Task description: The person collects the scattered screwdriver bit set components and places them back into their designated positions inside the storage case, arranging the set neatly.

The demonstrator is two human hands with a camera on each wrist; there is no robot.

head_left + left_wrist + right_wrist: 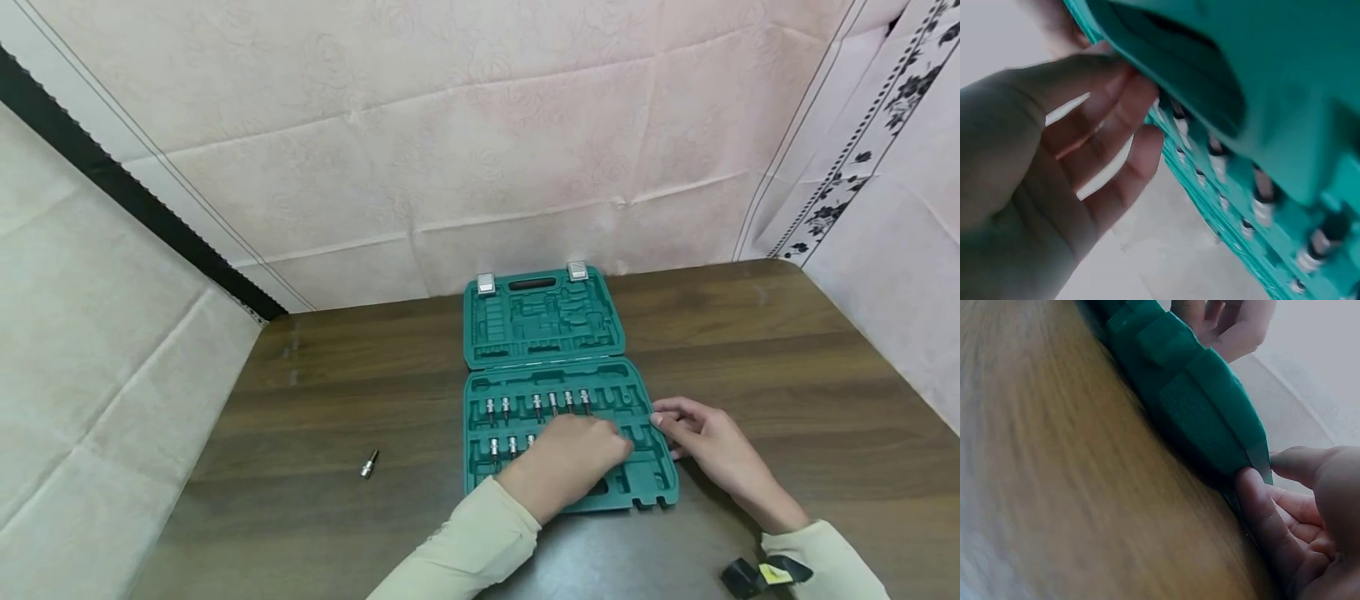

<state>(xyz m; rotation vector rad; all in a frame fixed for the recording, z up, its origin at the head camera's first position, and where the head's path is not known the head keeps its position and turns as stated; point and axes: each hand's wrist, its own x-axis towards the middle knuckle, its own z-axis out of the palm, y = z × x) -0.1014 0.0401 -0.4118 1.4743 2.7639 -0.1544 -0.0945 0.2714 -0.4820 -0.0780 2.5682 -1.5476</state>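
An open green plastic socket-bit case (651, 481) lies on the table, its lid (543, 321) folded back toward the wall. Metal bit sockets (537, 403) stand in rows of slots in its base. My left hand (572, 458) reaches over the base, its fingers bent down toward the right-hand slots. In the left wrist view, thumb and fingertips meet close to the green plastic; I cannot tell whether a bit is between them. At the base's right edge, my right hand (701, 435) pinches the rim, thumb on one face and fingers on the other.
One loose bit socket (369, 464) lies on the wooden table (300, 533), left of the case. Pale cloth (420, 150) hangs behind and along both sides. A black device with a yellow label (768, 575) sits at my right wrist.
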